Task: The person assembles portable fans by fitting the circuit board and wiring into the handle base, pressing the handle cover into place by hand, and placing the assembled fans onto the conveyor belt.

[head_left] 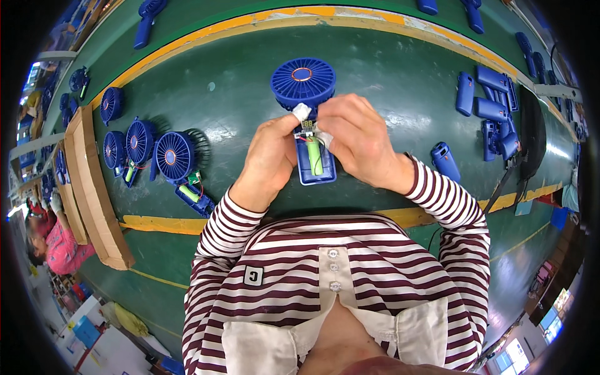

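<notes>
In front of me on the green bench lies a blue handheld fan [303,81], its round grille pointing away from me. The handle [319,177] is open toward me, showing a green battery cell [314,157], thin wires and a small circuit board [307,124]. My left hand [270,156] is closed on the handle's left side near the neck, with a white covering on a fingertip. My right hand [361,142] is closed on the right side by the board, fingers bent, also with white at a fingertip. What its fingertips pinch is partly hidden.
Several opened fans [175,156] with exposed cells lie at left, beside a long cardboard tray [94,187]. Blue handle covers [490,109] are piled at right, with one cover [445,161] nearer my right arm. A black object [532,137] stands beyond. At far left, another person [59,244] wears pink.
</notes>
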